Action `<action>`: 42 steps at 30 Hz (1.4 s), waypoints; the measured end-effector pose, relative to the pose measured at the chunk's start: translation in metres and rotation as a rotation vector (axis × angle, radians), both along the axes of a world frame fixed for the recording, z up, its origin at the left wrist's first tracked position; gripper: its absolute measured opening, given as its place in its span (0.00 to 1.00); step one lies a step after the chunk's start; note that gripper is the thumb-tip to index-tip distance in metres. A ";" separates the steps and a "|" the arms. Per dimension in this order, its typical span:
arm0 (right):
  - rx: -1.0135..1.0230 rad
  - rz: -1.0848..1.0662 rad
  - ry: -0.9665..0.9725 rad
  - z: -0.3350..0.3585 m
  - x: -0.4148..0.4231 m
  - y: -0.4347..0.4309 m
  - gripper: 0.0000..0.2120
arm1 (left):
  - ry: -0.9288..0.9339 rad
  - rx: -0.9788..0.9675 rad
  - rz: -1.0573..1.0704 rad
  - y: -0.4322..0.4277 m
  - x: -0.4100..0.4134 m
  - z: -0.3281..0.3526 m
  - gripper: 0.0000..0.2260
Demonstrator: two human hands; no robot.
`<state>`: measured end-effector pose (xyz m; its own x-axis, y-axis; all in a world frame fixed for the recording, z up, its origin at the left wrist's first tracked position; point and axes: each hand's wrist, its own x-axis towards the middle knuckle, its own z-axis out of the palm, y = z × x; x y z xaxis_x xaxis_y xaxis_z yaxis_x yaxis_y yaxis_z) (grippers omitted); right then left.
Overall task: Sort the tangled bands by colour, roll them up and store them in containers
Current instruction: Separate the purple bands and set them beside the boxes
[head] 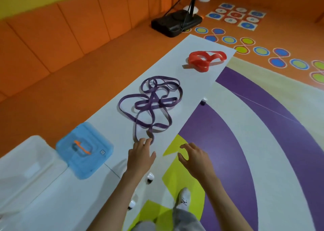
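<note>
Left hand (140,153) lies flat, fingers loosely spread, tips right at the near loop of the flat purple band (152,104) tangled on the smooth white worktop (175,69). Right hand (194,157) is loosely curled and holds nothing. The wide red band (205,60) sits bunched further along.

On the desk (192,83), referenced to the loose band tangle (152,106): the compact band heap (206,60) lies well behind it, the lidded container (84,150) to its front left, the open tub (26,166) farther left again, and the left hand (140,153) at its front loop.
</note>
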<state>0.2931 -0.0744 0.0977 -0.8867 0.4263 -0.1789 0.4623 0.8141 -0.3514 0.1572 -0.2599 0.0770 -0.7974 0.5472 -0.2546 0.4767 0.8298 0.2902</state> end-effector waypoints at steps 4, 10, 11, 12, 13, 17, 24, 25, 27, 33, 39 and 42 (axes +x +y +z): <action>0.014 0.104 -0.009 -0.001 -0.039 0.059 0.19 | 0.000 -0.059 0.054 0.056 -0.038 -0.005 0.28; 0.020 0.236 -0.027 -0.010 -0.120 0.125 0.18 | -0.037 -0.165 0.129 0.102 -0.093 -0.033 0.35; 0.022 0.261 -0.039 -0.013 -0.136 0.134 0.17 | -0.032 -0.193 0.122 0.107 -0.102 -0.041 0.35; 0.023 0.285 -0.057 -0.018 -0.152 0.143 0.17 | -0.026 -0.226 0.109 0.113 -0.112 -0.048 0.34; 0.025 0.309 -0.077 -0.023 -0.169 0.151 0.17 | -0.027 -0.258 0.092 0.119 -0.120 -0.056 0.32; 0.020 0.387 -0.161 -0.048 -0.232 0.175 0.18 | 0.089 -0.249 0.093 0.137 -0.147 -0.075 0.13; 0.048 0.459 -0.265 -0.083 -0.313 0.206 0.32 | 0.317 0.047 0.361 0.143 -0.209 -0.089 0.05; 0.061 0.475 -0.292 -0.088 -0.323 0.210 0.38 | 0.248 0.006 0.403 0.145 -0.215 -0.091 0.14; 0.096 0.533 -0.347 -0.099 -0.345 0.217 0.51 | 0.066 -0.116 0.444 0.148 -0.224 -0.098 0.38; 0.174 0.660 -0.447 -0.129 -0.408 0.248 0.67 | -0.305 -0.223 0.643 0.160 -0.248 -0.119 0.60; 0.051 0.615 -0.381 -0.143 -0.471 0.288 0.65 | -0.279 0.071 0.976 0.177 -0.246 -0.122 0.38; 0.007 0.654 -0.382 -0.151 -0.493 0.304 0.67 | -0.197 0.187 1.115 0.194 -0.243 -0.117 0.31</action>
<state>-0.1998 0.2296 -0.0532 -0.8364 -0.1626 -0.5235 -0.0268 0.9660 -0.2572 -0.0856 -0.0660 -0.0404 -0.8176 -0.3962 -0.4178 -0.5639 0.6978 0.4417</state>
